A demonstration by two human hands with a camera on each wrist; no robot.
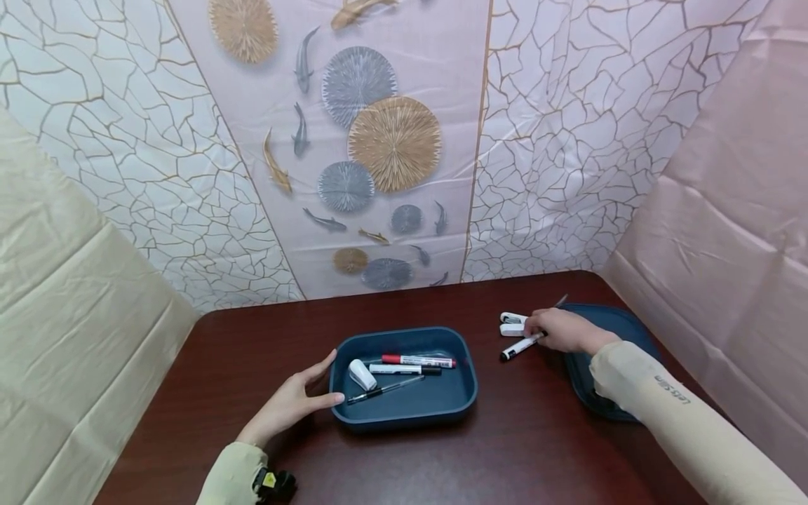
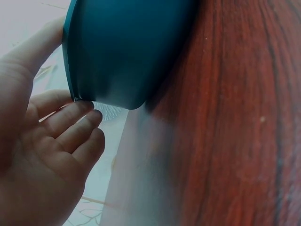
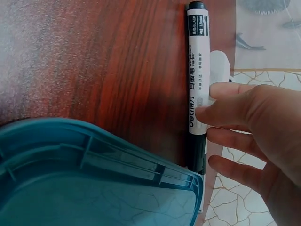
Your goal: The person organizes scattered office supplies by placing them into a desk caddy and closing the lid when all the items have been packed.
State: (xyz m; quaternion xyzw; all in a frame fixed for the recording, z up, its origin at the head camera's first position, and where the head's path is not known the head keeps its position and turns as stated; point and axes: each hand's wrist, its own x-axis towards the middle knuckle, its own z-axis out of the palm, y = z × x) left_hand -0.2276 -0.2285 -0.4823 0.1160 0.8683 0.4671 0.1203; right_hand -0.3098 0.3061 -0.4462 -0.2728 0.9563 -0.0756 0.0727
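My left hand [image 1: 293,403] holds the left end of a dark blue plastic box [image 1: 410,419], thumb at the rim and fingers against the outer wall. Inside lie a red marker [image 1: 419,360], a black-capped white marker [image 1: 404,369], a clear pen [image 1: 386,389] and a small white rounded object [image 1: 362,375]. Over on the right, my right hand [image 1: 564,330] pinches a black-and-white whiteboard marker [image 3: 198,70], thumb over its label. White pieces [image 1: 513,324] lie beside those fingertips. A slim pen [image 1: 561,300] pokes out beyond the hand, mostly hidden.
A dark blue lid [image 1: 606,319] rests at the table's right side, partly under my right forearm; its ribbed edge [image 3: 122,155] shows in the right wrist view. Patterned cloth [image 1: 404,231] hangs behind the dark red wooden table [image 1: 271,337].
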